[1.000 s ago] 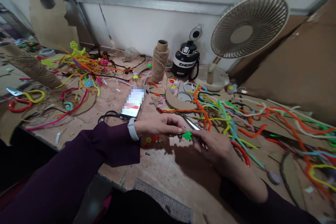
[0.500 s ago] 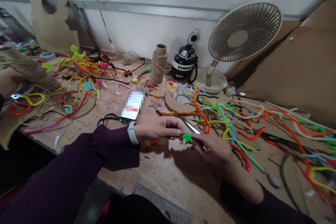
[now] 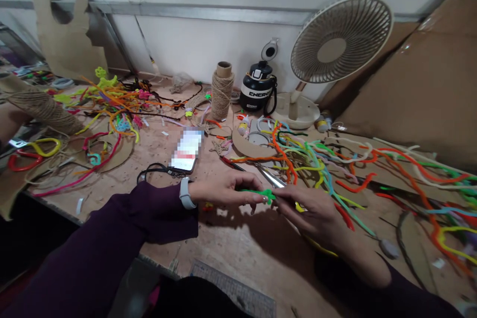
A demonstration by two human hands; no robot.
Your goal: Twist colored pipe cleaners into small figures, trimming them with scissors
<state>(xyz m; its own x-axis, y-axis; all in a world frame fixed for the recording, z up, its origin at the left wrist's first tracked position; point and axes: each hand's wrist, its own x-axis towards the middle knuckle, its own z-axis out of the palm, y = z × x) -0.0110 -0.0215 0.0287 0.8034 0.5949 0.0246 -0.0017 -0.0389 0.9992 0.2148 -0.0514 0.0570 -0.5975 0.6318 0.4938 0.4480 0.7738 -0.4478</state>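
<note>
My left hand (image 3: 238,188) pinches a small bent green pipe cleaner (image 3: 267,194) between thumb and fingers, and a straight length of it runs back under the fingers. From the other side, the fingertips of my right hand (image 3: 311,211) are closed on the same green piece. Behind and partly under my right hand are scissors (image 3: 273,178); their blades show beyond the fingers, and much of the rest is covered. A small yellow piece (image 3: 207,205) lies on the table by my left wrist.
Loose coloured pipe cleaners (image 3: 324,174) spread to the right. A phone (image 3: 186,151), a twine spool (image 3: 222,92), a black bottle (image 3: 256,90) and a fan (image 3: 337,44) stand or lie behind. Another person's hand (image 3: 13,121) is by a second spool (image 3: 40,107) at left. A ruler (image 3: 231,288) lies in front.
The green piece has been turned in my fingers, so a straight length now shows along my left hand. My right hand has shifted slightly, and the view has moved a little.
</note>
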